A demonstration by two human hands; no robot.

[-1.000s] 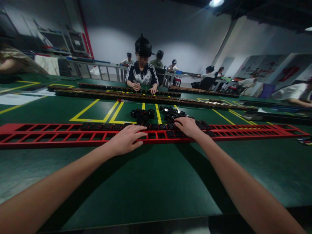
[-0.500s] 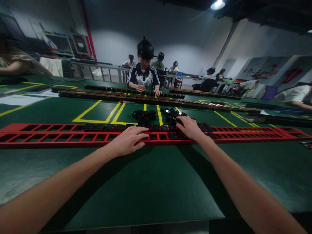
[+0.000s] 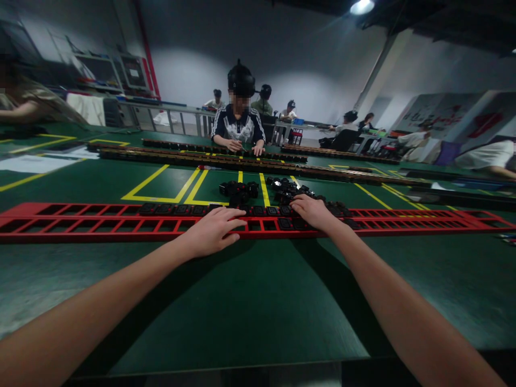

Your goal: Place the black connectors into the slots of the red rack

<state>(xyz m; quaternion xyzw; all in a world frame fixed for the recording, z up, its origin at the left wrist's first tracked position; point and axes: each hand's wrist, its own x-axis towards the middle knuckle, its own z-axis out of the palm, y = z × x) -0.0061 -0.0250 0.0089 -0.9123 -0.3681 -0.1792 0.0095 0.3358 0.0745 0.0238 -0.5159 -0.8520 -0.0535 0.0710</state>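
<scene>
A long red slotted frame [image 3: 121, 234] lies across the green table, with two rows of openings. Black square parts [image 3: 180, 210] fill much of its far row around the middle; a few more sit in the near row by my right hand. My left hand [image 3: 213, 228] rests over the frame with fingers spread, thumb apart, and nothing visible in it. The bent fingers of my right hand [image 3: 316, 212] come together at the black parts right of the middle; what lies beneath the fingertips is hidden. Loose black pieces [image 3: 239, 191] lie in piles just behind the frame.
Long brown-and-black strips [image 3: 181, 157] lie farther back. Across the table sits a person [image 3: 238, 126] with both hands at a strip. Yellow tape lines mark the tabletop, and papers [image 3: 40, 164] lie at left. Other people work in the background.
My right hand's fingers have lowered slightly toward the frame and drawn closer together. The left hand stays where it was.
</scene>
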